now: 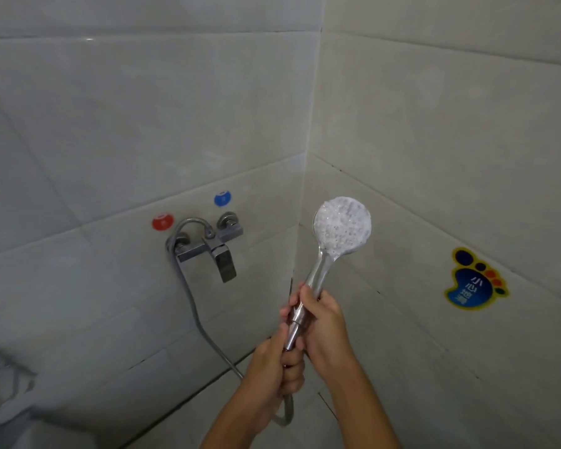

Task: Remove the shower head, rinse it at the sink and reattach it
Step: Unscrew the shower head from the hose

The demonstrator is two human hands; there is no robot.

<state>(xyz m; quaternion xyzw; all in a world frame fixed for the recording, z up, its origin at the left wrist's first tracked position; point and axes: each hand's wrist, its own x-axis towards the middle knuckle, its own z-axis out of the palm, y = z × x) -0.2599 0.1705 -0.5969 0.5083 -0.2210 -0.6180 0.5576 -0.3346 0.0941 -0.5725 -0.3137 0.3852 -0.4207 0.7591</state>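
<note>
The shower head (342, 226) has a round white spray face and a chrome handle, held upright in front of the tiled corner. My right hand (324, 322) is wrapped around the lower handle. My left hand (277, 367) grips just below it, at the chrome connector nut and the top of the hose (191, 306). The grey hose loops from under my left hand down and back up to the wall mixer tap (212, 249).
Red (162, 222) and blue (223, 198) round markers sit on the wall above the tap. A blue and yellow foot-shaped sticker (473, 280) is on the right wall. A wire rack (0, 380) shows at the lower left edge.
</note>
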